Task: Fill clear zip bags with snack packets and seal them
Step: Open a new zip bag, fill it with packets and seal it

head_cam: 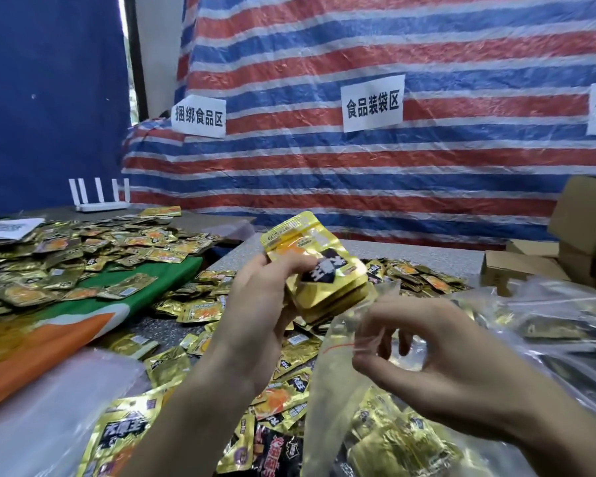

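Observation:
My left hand (pixel 258 304) grips a small stack of gold snack packets (pixel 319 266), held up above the table at the middle of the view. Just to its right, my right hand (pixel 424 349) pinches the rim of a clear zip bag (pixel 338 390) with a thin red line along its mouth. The bag hangs below my right hand and holds several gold packets (pixel 393 438) in its lower part. The stack in my left hand sits just above the bag's mouth.
Loose gold packets (pixel 83 263) cover the grey table on the left and centre. A green and orange sheet (pixel 83 315) lies at left. Filled clear bags (pixel 547 325) pile at right, with cardboard boxes (pixel 544 256) behind. A white router (pixel 98 196) stands at the back left.

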A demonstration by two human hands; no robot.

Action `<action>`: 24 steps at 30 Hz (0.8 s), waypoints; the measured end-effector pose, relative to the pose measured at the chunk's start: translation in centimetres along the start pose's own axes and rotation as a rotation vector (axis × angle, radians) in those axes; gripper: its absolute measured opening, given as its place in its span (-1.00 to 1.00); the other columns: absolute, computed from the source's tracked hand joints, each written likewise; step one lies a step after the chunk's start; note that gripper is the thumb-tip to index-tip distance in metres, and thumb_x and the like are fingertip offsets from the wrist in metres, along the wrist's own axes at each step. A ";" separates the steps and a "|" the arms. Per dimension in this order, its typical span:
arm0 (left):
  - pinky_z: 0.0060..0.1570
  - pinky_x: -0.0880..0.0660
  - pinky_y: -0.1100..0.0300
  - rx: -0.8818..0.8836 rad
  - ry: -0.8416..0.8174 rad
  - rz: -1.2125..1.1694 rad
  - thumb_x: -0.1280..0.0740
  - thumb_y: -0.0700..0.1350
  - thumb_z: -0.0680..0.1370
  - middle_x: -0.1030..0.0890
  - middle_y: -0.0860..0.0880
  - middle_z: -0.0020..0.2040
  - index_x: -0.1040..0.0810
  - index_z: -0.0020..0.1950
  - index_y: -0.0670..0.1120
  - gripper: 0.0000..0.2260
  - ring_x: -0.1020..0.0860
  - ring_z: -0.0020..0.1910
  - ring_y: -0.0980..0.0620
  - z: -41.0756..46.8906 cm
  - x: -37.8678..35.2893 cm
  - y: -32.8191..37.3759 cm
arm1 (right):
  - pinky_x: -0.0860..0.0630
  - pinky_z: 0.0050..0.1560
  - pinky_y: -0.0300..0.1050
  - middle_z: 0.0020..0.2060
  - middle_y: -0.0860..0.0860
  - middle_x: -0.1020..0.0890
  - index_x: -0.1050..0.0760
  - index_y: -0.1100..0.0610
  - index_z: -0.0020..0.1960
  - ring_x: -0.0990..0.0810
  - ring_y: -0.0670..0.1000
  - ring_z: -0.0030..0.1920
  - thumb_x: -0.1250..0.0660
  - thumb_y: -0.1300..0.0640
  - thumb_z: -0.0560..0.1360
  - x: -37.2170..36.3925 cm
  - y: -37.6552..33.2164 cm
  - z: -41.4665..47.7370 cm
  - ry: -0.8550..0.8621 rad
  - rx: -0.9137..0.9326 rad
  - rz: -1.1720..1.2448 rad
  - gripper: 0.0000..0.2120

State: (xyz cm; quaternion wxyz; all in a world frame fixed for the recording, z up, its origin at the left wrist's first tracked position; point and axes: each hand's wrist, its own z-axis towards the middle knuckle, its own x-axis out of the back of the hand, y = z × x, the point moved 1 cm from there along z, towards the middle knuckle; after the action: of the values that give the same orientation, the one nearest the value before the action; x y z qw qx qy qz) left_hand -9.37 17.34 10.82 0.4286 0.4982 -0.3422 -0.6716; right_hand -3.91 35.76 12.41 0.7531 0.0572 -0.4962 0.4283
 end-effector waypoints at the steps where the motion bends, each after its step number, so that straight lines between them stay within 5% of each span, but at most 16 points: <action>1: -0.34 -0.57 0.20 -0.065 -0.002 0.050 -0.46 -0.15 0.42 -0.69 -0.06 -0.16 -0.60 0.04 -0.16 -0.78 -0.65 -0.25 0.03 -0.3 -0.2 0.2 | -0.46 -0.19 -0.26 -0.24 -0.20 -0.62 -0.58 -0.05 -0.20 -0.59 -0.10 -0.14 -0.40 -0.01 0.44 0.0 -0.1 0.0 0.002 0.013 0.006 -0.93; 6: -0.20 -0.65 0.00 -0.259 0.003 0.323 -0.52 -0.11 0.33 -0.72 -0.07 -0.12 -0.57 0.03 -0.02 -0.69 -0.71 -0.15 -0.07 -1.2 -0.5 0.7 | -0.48 -0.21 -0.21 -0.28 -0.15 -0.63 -0.61 0.00 -0.24 -0.61 -0.07 -0.17 -0.46 0.08 0.41 0.4 -0.7 -0.2 0.042 0.068 0.049 -0.93; 12: -0.13 -0.65 -0.05 -0.202 0.005 0.420 -0.53 -0.05 0.34 -0.71 -0.01 -0.10 -0.54 -0.07 0.15 -0.75 -0.70 -0.09 -0.09 -1.3 -0.3 0.7 | -0.51 -0.16 -0.17 -0.24 -0.15 -0.64 -0.65 0.02 -0.22 -0.62 -0.09 -0.14 -0.50 0.13 0.44 0.0 -0.7 -0.1 -0.006 0.068 0.068 -0.92; 15: -0.04 -0.62 -0.19 -0.120 -0.014 0.434 -0.54 -0.02 0.36 -0.70 -0.04 -0.08 -0.53 0.01 0.09 -0.71 -0.68 -0.06 -0.14 -1.4 -0.3 1.0 | -0.54 -0.19 -0.06 -0.23 -0.12 -0.63 -0.66 0.01 -0.22 -0.62 -0.06 -0.15 -0.51 0.12 0.44 -0.5 -0.9 0.0 -0.007 0.097 0.099 -0.93; 21: -0.34 -0.62 0.08 -0.086 -0.018 0.391 -0.48 -0.20 0.48 -0.70 0.01 -0.21 -0.52 0.06 0.00 -0.76 -0.69 -0.24 0.00 -1.2 0.3 1.4 | -0.52 -0.10 0.01 -0.20 -0.16 -0.60 -0.65 -0.03 -0.21 -0.60 -0.09 -0.11 -0.49 0.05 0.44 -1.4 -0.8 0.2 -0.023 0.083 0.063 -0.94; 24: -0.16 -0.64 -0.15 -0.167 0.076 0.523 -0.50 -0.10 0.48 -0.69 -0.02 -0.13 -0.48 0.04 0.05 -0.75 -0.68 -0.13 -0.11 -1.0 0.8 1.6 | -0.53 -0.10 -0.04 -0.20 -0.14 -0.61 -0.64 -0.01 -0.22 -0.61 -0.06 -0.10 -0.48 0.05 0.43 -1.2 -1.0 0.2 0.035 0.087 0.076 -0.93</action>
State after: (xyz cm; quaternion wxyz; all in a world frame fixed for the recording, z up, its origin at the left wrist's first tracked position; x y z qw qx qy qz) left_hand -8.09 15.90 11.67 0.6396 0.3808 -0.3862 -0.5448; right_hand -3.48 34.37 11.92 0.7416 0.0634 -0.4656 0.4788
